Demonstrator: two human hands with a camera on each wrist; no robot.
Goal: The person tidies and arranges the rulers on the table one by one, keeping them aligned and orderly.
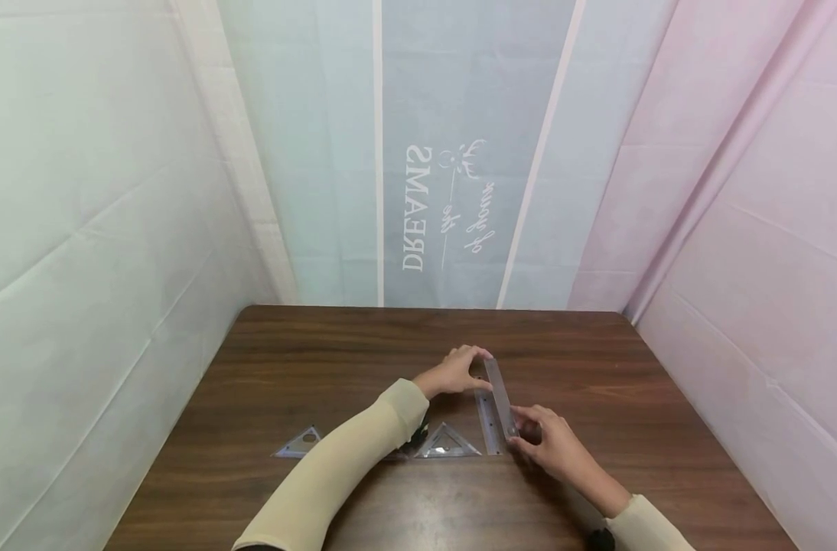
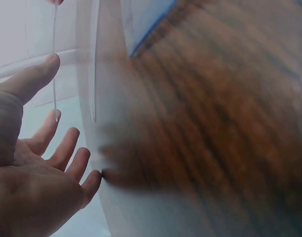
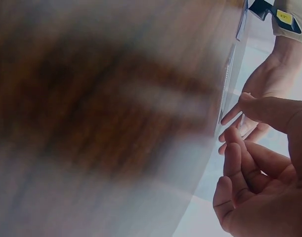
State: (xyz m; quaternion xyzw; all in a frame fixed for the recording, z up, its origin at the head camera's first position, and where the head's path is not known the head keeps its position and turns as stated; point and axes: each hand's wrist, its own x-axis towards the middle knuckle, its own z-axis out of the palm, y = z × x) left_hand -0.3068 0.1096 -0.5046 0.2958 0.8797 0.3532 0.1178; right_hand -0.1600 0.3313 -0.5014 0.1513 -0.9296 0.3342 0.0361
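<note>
A clear ruler (image 1: 499, 398) is held tilted just above the table, one hand at each end. My left hand (image 1: 453, 372) grips its far end with thumb and index finger; the left wrist view shows the ruler's thin edge (image 2: 55, 89) at those fingertips, the other fingers loosely bent. At the near end my right hand (image 1: 555, 445) pinches the ruler between thumb and fingers. Under and left of it, a second clear ruler (image 1: 490, 428) lies flat. Next to that lies a transparent set square (image 1: 468, 450), and another set square (image 1: 291, 450) is further left, partly behind my left sleeve.
The brown wooden table (image 1: 308, 352) bears all these pieces. Light fabric panels surround it at the back and both sides, the rear panel (image 1: 473, 92) carrying mirrored lettering. Something clear shows partly beneath the left forearm; its kind is hidden.
</note>
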